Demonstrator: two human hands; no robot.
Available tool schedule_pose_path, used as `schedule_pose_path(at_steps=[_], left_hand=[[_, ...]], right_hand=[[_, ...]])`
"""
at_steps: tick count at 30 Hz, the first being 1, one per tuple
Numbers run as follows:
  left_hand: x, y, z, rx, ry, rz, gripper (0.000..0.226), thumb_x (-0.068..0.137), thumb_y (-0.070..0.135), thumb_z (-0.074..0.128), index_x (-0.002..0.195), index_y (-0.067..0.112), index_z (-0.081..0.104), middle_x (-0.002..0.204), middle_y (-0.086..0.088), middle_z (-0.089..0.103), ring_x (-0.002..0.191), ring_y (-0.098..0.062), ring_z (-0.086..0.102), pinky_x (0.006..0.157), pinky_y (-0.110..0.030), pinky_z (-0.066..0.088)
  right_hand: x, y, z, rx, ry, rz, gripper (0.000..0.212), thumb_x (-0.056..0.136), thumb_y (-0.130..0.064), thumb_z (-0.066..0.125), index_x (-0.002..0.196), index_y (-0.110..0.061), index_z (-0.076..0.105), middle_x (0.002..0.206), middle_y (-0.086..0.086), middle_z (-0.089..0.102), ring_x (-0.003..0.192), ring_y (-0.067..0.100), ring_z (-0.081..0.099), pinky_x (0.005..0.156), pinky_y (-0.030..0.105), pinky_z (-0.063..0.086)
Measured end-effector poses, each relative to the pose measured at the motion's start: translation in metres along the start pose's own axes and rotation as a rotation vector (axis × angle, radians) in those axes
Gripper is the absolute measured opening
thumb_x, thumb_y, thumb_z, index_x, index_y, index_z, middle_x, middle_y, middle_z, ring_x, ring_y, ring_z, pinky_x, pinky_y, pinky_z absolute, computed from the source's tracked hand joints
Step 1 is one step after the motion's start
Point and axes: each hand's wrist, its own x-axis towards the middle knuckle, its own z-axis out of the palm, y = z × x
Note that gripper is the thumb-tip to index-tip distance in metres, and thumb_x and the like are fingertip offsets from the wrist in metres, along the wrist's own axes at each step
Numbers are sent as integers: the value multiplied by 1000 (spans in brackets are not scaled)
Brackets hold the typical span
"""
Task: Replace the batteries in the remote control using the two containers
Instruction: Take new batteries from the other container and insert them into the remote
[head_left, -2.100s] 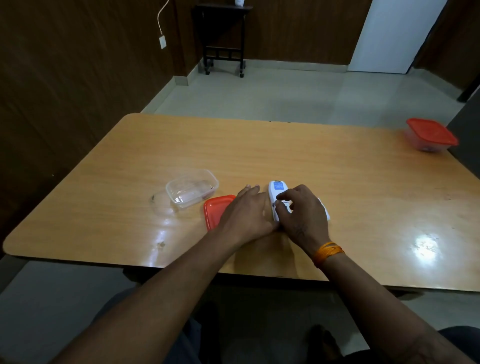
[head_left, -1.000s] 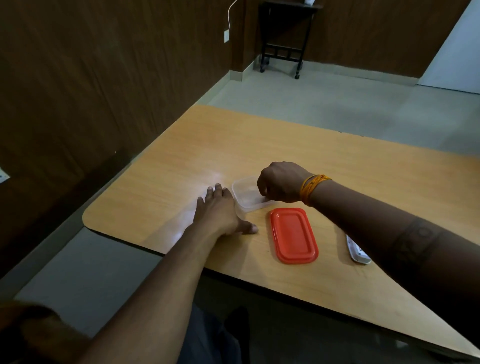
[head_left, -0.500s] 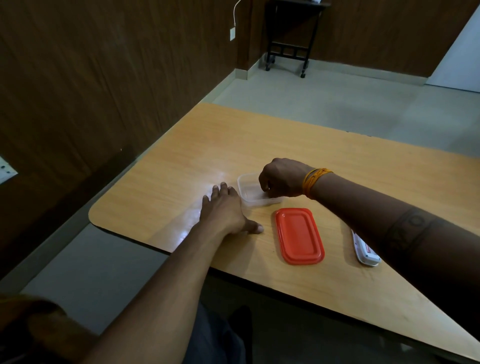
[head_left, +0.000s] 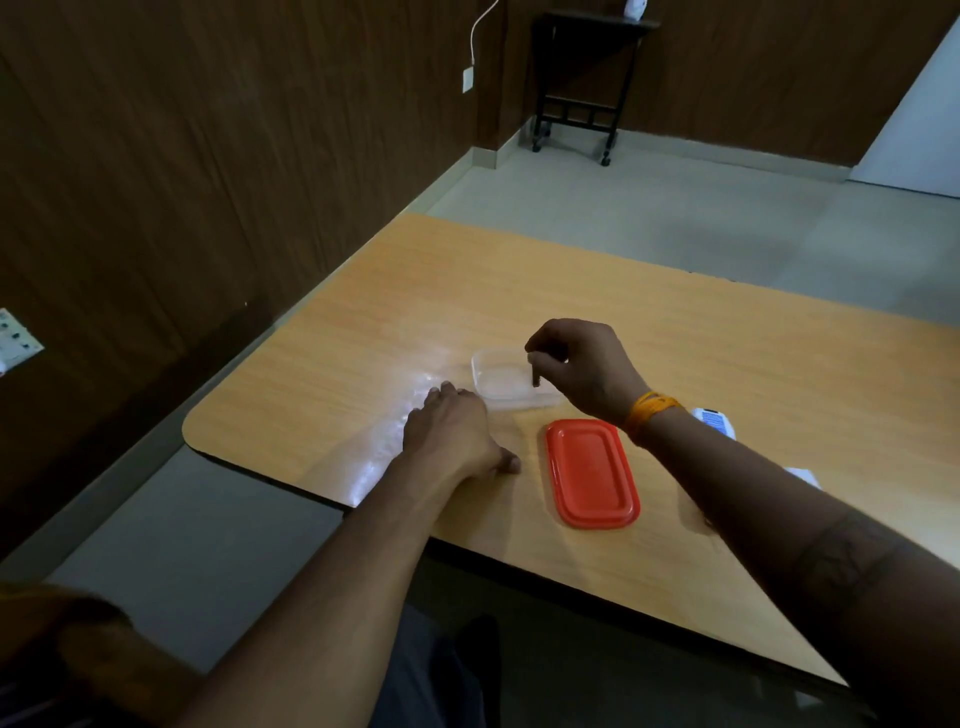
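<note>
A clear plastic container (head_left: 498, 382) stands open on the wooden table (head_left: 675, 364). Its red lid (head_left: 591, 472) lies flat just in front of it. My right hand (head_left: 582, 366) hovers over the container's right side, fingertips pinched on a small dark battery (head_left: 535, 375) that hangs upright above the container. My left hand (head_left: 457, 434) rests flat on the table, fingers spread, touching the container's near-left corner. The white remote control (head_left: 716, 422) lies to the right, mostly hidden behind my right forearm.
The table's rounded near-left corner (head_left: 195, 434) and front edge lie close to my left hand. A brown panelled wall runs along the left. A black stand (head_left: 582, 83) on wheels is in the far corner of the room. A white piece (head_left: 802, 475) peeks out beside my right arm.
My right hand has risen from inside the container and now holds a battery above it. My left hand stays flat on the table. The view shifted slightly.
</note>
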Motion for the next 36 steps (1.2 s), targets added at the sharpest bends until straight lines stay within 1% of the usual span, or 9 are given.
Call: schedule_pose_path(at_steps=[5,11,15,18,21,24,26,30,36], left_hand=[[-29,26,-11,148,146,-4,48,84,58,76,108,18,68,106,-5,71,99,-28,69,69,-30,43],[-51,60,-2,185,144,132,45,85,59,74,103,19,66,110,-6,71,104,-31,71,70,-31,44],[-58,89,11,195,154,309,40,89,57,69,105,20,66,113,-5,71,108,-29,68,75,-33,44],[-61,115,28,146,191,484,42,88,58,68,105,20,67,110,-3,69,108,-26,64,79,-33,46],[-58,140,48,88,178,592,45,87,60,70,103,17,67,109,-4,69,109,-26,59,83,-36,47],[-52,162,64,73,172,680,46,86,57,69,109,18,68,112,-4,69,111,-27,57,88,-39,49],[-47,171,73,74,177,707,49,84,60,67,114,21,68,112,-3,69,110,-27,56,80,-36,44],[-40,178,84,65,180,695,48,85,60,64,110,20,68,107,-3,68,103,-27,59,72,-35,38],[-36,175,88,37,164,670,49,85,63,65,113,23,69,107,-4,71,100,-27,65,70,-35,48]], right_hand=[[-49,-8,-21,311,208,191,10,92,-13,76,91,-6,69,77,7,71,68,22,71,56,33,62],[-120,12,-42,487,341,405,11,78,-9,80,75,-11,69,72,10,74,68,29,72,65,57,61],[-162,31,-59,535,428,423,24,83,-3,75,102,-18,77,81,10,73,80,33,71,77,50,62],[-187,48,-68,408,450,457,42,92,-8,66,127,-32,71,77,9,68,72,23,63,72,30,53],[-203,67,-79,192,455,523,44,101,-14,56,138,-37,65,80,5,67,73,17,60,72,34,52],[-216,79,-86,-57,396,460,41,100,-10,52,133,-27,70,93,6,68,85,22,63,74,39,53],[-222,83,-86,-140,333,433,38,97,-11,55,127,-24,74,92,3,67,88,23,64,74,36,51],[-223,82,-84,-163,234,454,30,91,-21,67,119,-27,77,79,-3,60,76,16,55,68,30,40],[-220,85,-88,-141,190,504,31,92,-29,68,122,-23,76,78,-5,64,76,16,60,71,31,47]])
